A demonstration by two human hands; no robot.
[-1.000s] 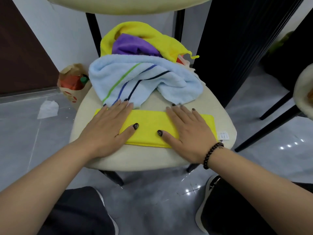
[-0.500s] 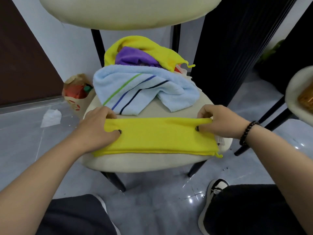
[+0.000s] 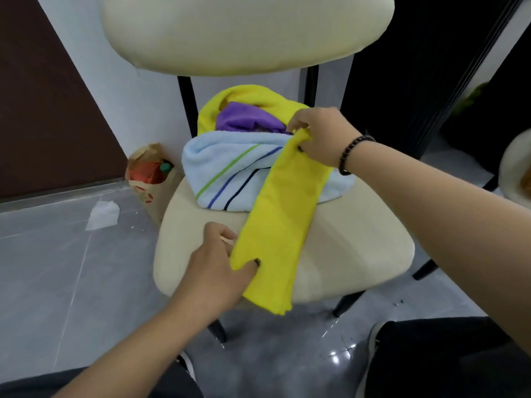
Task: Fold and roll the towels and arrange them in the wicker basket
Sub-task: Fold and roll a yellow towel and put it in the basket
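Note:
A folded yellow towel (image 3: 283, 222) forms a long narrow strip running from the near edge of the cream chair seat (image 3: 353, 248) up over the towel pile. My left hand (image 3: 218, 265) pinches its near end at the seat's front. My right hand (image 3: 321, 136) grips its far end, lifted above the pile. The pile at the back of the seat holds a light blue striped towel (image 3: 230, 170), a purple towel (image 3: 244, 119) and another yellow towel (image 3: 238, 96). No wicker basket can be made out for certain.
The chair's cream backrest (image 3: 247, 33) hangs over the pile. A paper bag (image 3: 146, 173) with red contents stands on the floor to the left, beside a white tissue (image 3: 103, 215). Another chair's edge (image 3: 514, 173) shows at far right. My knees are below.
The yellow strip lay crosswise with both hands pressing it flat; then both hands took its ends, and now it is turned lengthwise, right end lifted over the pile.

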